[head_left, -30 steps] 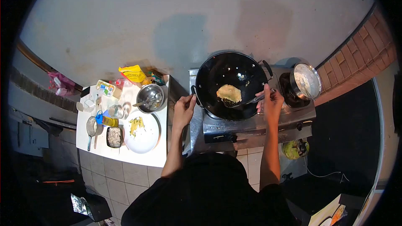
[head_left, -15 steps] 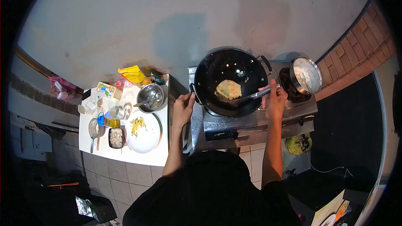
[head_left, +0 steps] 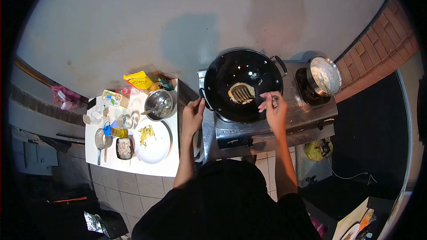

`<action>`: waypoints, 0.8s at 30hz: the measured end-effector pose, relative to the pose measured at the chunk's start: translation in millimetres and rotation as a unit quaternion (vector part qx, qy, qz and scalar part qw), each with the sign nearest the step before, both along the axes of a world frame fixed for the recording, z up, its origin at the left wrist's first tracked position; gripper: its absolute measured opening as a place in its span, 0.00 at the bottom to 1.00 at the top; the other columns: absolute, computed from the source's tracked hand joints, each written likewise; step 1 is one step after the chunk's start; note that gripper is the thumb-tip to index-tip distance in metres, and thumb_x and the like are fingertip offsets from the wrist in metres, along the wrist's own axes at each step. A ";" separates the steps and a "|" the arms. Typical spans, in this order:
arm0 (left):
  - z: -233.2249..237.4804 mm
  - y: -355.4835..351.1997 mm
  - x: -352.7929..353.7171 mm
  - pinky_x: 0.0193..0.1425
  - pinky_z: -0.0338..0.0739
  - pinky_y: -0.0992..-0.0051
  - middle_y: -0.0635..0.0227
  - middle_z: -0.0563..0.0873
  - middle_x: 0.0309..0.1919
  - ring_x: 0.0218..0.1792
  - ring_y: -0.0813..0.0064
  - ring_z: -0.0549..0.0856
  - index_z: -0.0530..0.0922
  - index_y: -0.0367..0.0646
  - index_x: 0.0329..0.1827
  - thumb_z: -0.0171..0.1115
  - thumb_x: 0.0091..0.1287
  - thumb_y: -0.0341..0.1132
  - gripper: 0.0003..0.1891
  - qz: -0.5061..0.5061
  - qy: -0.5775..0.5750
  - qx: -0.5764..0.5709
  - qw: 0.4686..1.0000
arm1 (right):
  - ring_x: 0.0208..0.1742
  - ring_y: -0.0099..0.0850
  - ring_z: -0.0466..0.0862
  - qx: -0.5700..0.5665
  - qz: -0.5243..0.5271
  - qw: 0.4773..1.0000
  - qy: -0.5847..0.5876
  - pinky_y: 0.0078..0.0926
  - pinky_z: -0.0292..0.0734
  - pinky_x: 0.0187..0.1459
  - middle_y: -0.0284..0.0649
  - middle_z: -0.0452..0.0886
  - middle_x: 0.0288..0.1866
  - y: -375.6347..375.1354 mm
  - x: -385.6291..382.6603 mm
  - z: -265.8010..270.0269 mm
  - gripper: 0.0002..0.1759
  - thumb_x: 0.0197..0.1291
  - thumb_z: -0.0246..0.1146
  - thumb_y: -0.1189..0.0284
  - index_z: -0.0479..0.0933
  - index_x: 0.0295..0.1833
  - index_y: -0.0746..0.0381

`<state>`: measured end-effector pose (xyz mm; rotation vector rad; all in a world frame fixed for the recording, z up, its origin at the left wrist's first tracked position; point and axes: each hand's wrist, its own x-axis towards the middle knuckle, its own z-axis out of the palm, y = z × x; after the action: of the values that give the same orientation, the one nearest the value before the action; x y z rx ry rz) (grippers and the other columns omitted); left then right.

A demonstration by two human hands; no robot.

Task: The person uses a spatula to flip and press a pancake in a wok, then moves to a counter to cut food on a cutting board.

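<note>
Right hand (head_left: 275, 109), just right of centre, is closed around the handle of a slotted spatula (head_left: 242, 92). The spatula's blade lies flat on a pale yellow omelette (head_left: 231, 93) in the middle of a black wok (head_left: 231, 69). Left hand (head_left: 193, 115), left of centre, is clamped on the wok's side handle. The wok sits on a steel stove (head_left: 267, 129), with a pot (head_left: 324, 76) on the burner to its right. At centre left, a white worktop (head_left: 151, 163) carries a plate (head_left: 156, 147) of yellow strips and a metal bowl (head_left: 160, 102).
</note>
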<state>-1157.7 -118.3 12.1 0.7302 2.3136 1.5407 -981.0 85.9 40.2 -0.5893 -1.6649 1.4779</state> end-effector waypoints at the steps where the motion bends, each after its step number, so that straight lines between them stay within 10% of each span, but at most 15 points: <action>1: 0.7 -0.2 0.4 0.49 0.74 0.73 0.58 0.82 0.37 0.41 0.73 0.81 0.78 0.28 0.54 0.58 0.71 0.43 0.22 -0.001 0.000 -0.001 1.000 | 0.22 0.22 0.80 0.006 0.003 1.000 -0.022 0.19 0.75 0.23 0.38 0.80 0.28 -1.5 0.1 -2.0 0.08 0.69 0.54 0.74 0.73 0.40 0.68; 6: 3.7 -0.6 4.7 0.35 0.71 0.81 0.67 0.80 0.28 0.31 0.83 0.77 0.78 0.29 0.55 0.60 0.70 0.39 0.20 0.008 -0.009 0.043 0.999 | 0.24 0.21 0.79 0.041 -0.010 0.993 -0.110 0.19 0.72 0.25 0.36 0.79 0.26 -2.7 5.6 -1.2 0.06 0.68 0.56 0.74 0.73 0.40 0.66; 24: 4.4 -1.1 8.9 0.42 0.74 0.78 0.64 0.82 0.32 0.36 0.80 0.79 0.76 0.29 0.57 0.58 0.71 0.39 0.21 0.007 -0.013 0.038 0.999 | 0.31 0.24 0.80 0.052 -0.040 0.993 -0.099 0.23 0.73 0.33 0.43 0.80 0.32 -10.6 1.0 -9.6 0.04 0.67 0.56 0.78 0.70 0.43 0.67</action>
<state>-1148.7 -119.4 16.5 0.7085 2.2569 1.6422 -979.9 75.3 30.6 -0.7554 -1.8361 1.3015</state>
